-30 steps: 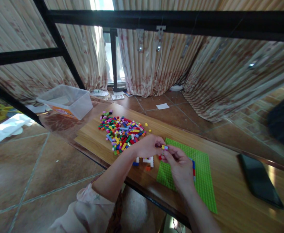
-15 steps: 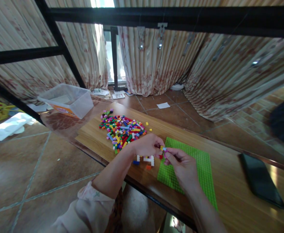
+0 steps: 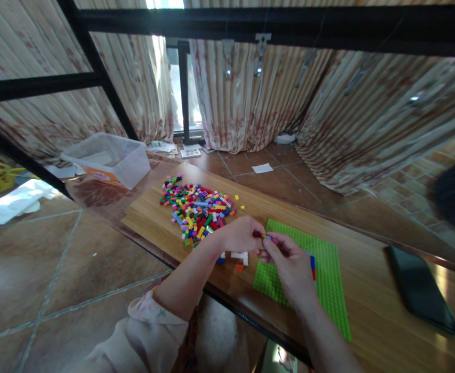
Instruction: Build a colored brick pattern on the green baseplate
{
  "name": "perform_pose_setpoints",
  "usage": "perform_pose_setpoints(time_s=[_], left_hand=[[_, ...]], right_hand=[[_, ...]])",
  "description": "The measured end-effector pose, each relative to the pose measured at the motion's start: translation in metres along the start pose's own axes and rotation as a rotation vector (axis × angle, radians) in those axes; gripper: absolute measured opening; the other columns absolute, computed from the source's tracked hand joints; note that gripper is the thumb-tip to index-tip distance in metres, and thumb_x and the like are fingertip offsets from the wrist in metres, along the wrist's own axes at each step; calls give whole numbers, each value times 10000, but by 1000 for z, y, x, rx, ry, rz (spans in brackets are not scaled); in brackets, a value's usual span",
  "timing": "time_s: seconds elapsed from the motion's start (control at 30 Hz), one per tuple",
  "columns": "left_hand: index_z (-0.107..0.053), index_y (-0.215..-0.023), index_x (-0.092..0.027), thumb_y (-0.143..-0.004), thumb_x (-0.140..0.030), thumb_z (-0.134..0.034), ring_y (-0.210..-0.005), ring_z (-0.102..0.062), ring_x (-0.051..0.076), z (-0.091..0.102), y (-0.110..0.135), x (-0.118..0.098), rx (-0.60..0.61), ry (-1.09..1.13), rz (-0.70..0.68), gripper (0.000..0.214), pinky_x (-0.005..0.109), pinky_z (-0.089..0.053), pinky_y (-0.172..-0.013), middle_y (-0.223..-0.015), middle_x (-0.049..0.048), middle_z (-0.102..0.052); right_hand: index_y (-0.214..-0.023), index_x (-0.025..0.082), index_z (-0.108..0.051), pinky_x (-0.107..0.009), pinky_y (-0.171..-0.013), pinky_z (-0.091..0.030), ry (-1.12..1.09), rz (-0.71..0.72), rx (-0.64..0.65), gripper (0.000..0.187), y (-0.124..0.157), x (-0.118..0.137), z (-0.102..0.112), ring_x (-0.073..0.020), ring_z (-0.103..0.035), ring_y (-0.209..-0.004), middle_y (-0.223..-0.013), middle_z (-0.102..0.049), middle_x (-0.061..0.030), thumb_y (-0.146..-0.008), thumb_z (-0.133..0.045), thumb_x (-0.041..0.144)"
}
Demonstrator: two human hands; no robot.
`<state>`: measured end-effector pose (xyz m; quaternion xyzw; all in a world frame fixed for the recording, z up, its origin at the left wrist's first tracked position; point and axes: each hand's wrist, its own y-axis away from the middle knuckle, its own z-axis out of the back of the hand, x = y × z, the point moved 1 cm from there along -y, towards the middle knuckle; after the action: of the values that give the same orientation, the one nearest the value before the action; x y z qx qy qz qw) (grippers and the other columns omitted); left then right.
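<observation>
Bricks (image 3: pixel 266 237), small and partly hidden, are pinched in the fingers of both left hand (image 3: pixel 243 234) and right hand (image 3: pixel 290 259), over the left edge of green baseplate (image 3: pixel 328 290). Multicoloured pile (image 3: pixel 200 207) lies left on worktop (image 3: pixel 367 280); black phone (image 3: pixel 422 290), right.

left grip (image 3: pixel 244 234) | closer to right grip (image 3: pixel 293 260) | held bricks (image 3: pixel 267 238) more covered

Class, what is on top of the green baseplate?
Blue and red bricks show on the green baseplate, past the right hand's edge; whatever that hand covers cannot be seen.
</observation>
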<state>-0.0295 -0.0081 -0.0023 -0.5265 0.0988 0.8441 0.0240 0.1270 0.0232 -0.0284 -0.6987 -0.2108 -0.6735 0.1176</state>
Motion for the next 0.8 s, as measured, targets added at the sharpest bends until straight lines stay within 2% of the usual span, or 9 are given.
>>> perform_pose_setpoints(time_s=[0.1,0.23,0.37,0.5,0.63,0.7,0.8], left_hand=[[-678,-718,-110,-782,-172,-513,-569,-537,92,-3,0,-2,2,12,-20,187,176,-385,-518,-614,0,-631],[-670,-733,-113,-795,-168,-494,-550,-531,78,-4,1,-6,-23,76,-10,195,163,-385,-518,-609,-12,-612],[-666,-751,-110,-801,-186,-493,-528,-505,80,11,6,-5,-131,1,13,196,169,-352,-495,-595,-12,-611],[-614,-607,-116,-762,-140,-499,-497,-428,75,33,13,2,-252,-234,30,195,187,-284,-477,-502,-25,-540],[-584,-554,-124,-707,-102,-492,-483,-368,74,43,19,11,-278,-370,15,180,213,-238,-472,-473,-37,-481],[-571,-545,-128,-689,-98,-491,-484,-360,77,44,21,14,-284,-409,13,167,221,-229,-477,-471,-39,-464],[-545,-525,-130,-668,-90,-488,-488,-351,81,46,22,16,-296,-473,24,159,233,-223,-485,-466,-40,-427]], right_hand=[[-910,174,-699,-283,-545,-539,8,41,-34,361,-1,-1,1,-149,-641,-597,-694,-695,-21,-688,-771,449],[-892,181,-711,-283,-561,-533,-71,24,-54,332,0,1,2,-138,-632,-595,-714,-704,-20,-671,-782,418],[-859,180,-710,-267,-527,-507,-85,-35,-70,356,-1,0,2,-139,-613,-584,-678,-688,-15,-620,-801,427],[-889,173,-714,-282,-499,-483,196,14,-17,339,-2,-9,4,-146,-565,-536,-644,-663,-19,-682,-736,440],[-955,183,-712,-374,-697,-528,568,252,3,264,-2,-14,3,-214,-641,-757,-876,-712,-83,-769,-625,349],[-971,174,-702,-406,-773,-522,669,326,23,259,-1,-14,0,-230,-651,-824,-919,-702,-96,-788,-575,306],[-1040,170,-678,-421,-814,-526,698,339,94,286,0,-15,-2,-223,-654,-840,-955,-682,-99,-817,-524,264]])
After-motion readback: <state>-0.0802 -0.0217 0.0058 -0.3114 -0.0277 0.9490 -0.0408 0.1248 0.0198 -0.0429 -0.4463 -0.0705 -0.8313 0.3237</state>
